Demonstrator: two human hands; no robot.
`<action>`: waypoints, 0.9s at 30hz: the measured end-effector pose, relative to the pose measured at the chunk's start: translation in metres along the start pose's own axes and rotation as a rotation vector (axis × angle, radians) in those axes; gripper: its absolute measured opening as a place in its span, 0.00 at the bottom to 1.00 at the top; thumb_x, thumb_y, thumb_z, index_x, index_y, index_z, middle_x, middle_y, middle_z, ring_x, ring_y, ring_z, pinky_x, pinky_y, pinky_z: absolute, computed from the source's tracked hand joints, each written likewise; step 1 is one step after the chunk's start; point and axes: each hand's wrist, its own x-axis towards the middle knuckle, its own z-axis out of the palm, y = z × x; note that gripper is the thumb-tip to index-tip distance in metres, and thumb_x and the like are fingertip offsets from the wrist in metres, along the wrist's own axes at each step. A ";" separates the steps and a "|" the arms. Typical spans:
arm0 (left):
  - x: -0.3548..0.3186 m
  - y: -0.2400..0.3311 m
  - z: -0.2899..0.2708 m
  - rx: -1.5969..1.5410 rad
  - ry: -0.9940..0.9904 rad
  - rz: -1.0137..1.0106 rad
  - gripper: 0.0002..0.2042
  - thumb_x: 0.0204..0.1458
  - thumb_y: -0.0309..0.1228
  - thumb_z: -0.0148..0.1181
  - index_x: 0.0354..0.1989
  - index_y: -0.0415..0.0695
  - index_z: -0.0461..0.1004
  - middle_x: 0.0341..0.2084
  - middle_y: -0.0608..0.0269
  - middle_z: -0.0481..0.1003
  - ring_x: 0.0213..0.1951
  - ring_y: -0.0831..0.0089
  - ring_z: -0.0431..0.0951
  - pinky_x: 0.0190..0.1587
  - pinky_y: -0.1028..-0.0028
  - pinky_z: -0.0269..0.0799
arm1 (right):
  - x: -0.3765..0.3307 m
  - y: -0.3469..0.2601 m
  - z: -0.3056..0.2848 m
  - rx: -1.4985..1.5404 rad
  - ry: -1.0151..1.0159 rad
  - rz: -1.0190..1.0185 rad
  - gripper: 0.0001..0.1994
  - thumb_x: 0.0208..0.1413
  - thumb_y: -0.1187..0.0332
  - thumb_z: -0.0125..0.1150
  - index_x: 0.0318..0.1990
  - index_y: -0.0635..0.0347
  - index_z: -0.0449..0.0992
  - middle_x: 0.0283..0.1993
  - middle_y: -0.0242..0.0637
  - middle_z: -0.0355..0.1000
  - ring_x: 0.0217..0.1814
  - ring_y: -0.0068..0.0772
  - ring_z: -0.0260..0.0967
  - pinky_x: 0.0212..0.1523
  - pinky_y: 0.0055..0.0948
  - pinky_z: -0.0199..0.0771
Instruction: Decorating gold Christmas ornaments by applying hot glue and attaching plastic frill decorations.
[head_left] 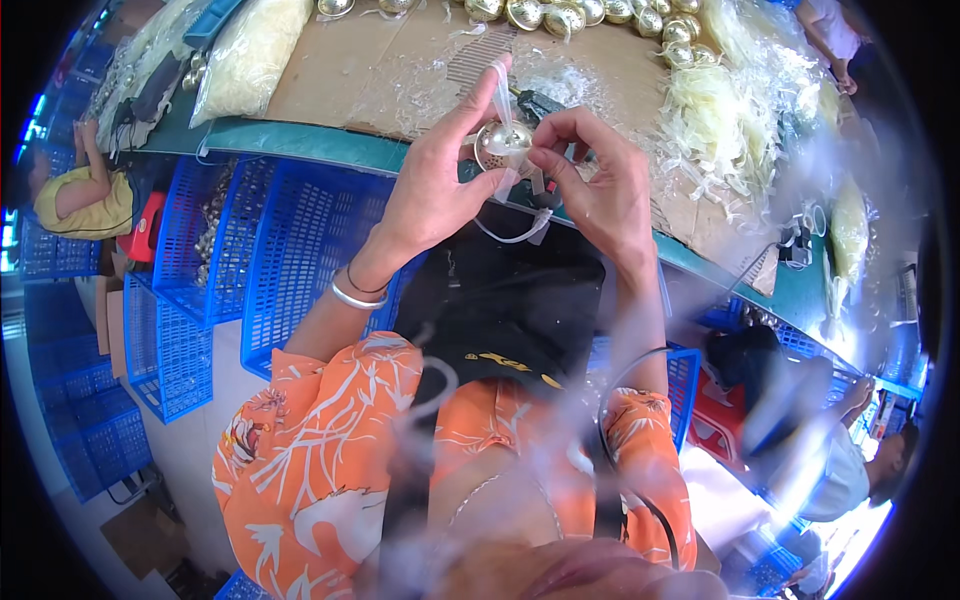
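A small shiny gold metal ball (pixel 497 150) with tiny holes is held above the front edge of the worktable. My left hand (pixel 437 180) grips it from the left, with the thumb below it and the index finger stretched upward. A translucent strip (pixel 503 98) rises from the ball along that index finger. At the ball's right side, my right hand (pixel 608 190) has its thumb and index finger pinched together. What lies between those fingertips is too small to tell. Just behind the ball, a dark tool (pixel 540 103) rests on the table, partly hidden by my hands.
Several gold balls (pixel 565 18) line the table's far side. Translucent strips (pixel 715 120) are heaped at the right, and a filled clear bag (pixel 255 60) lies at the left. Blue crates (pixel 300 250) stand below the green table edge (pixel 300 146). Other people sit at both sides.
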 end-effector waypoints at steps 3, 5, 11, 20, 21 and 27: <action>0.001 0.001 0.002 0.113 -0.032 0.049 0.48 0.49 0.14 0.69 0.79 0.49 0.50 0.77 0.57 0.54 0.66 0.66 0.71 0.65 0.63 0.74 | 0.001 0.000 0.002 -0.031 -0.006 -0.022 0.10 0.50 0.76 0.71 0.40 0.59 0.79 0.31 0.37 0.78 0.34 0.36 0.78 0.35 0.32 0.72; 0.001 -0.001 0.002 0.179 -0.051 0.073 0.48 0.49 0.13 0.69 0.78 0.48 0.51 0.76 0.57 0.55 0.66 0.66 0.71 0.65 0.63 0.74 | 0.000 0.001 0.003 -0.054 0.004 -0.017 0.12 0.49 0.76 0.72 0.41 0.59 0.79 0.32 0.37 0.77 0.31 0.35 0.75 0.33 0.31 0.71; -0.005 -0.002 0.003 0.098 -0.068 0.062 0.48 0.48 0.14 0.69 0.78 0.47 0.50 0.71 0.54 0.63 0.63 0.65 0.74 0.62 0.63 0.77 | -0.006 0.014 -0.006 0.399 -0.067 0.336 0.09 0.58 0.71 0.70 0.45 0.60 0.80 0.35 0.26 0.76 0.32 0.16 0.65 0.33 0.21 0.66; -0.090 0.013 -0.136 0.427 0.010 -0.608 0.18 0.54 0.26 0.70 0.50 0.40 0.69 0.34 0.55 0.81 0.41 0.69 0.84 0.42 0.70 0.79 | 0.002 0.043 -0.037 0.261 0.328 0.290 0.12 0.71 0.63 0.59 0.44 0.65 0.80 0.36 0.25 0.76 0.35 0.12 0.62 0.37 0.17 0.62; -0.100 0.016 -0.153 0.440 0.030 -0.614 0.18 0.54 0.26 0.70 0.50 0.40 0.69 0.34 0.55 0.81 0.41 0.69 0.84 0.42 0.70 0.79 | 0.003 0.043 -0.030 0.255 0.312 0.295 0.12 0.71 0.63 0.59 0.44 0.65 0.80 0.37 0.25 0.76 0.35 0.12 0.62 0.37 0.17 0.62; -0.022 0.004 -0.141 0.714 0.209 -0.286 0.12 0.61 0.33 0.66 0.47 0.40 0.80 0.39 0.62 0.82 0.45 0.74 0.81 0.50 0.71 0.74 | -0.001 0.042 -0.010 0.304 0.277 0.287 0.10 0.71 0.66 0.59 0.46 0.65 0.79 0.39 0.28 0.78 0.37 0.12 0.67 0.38 0.17 0.68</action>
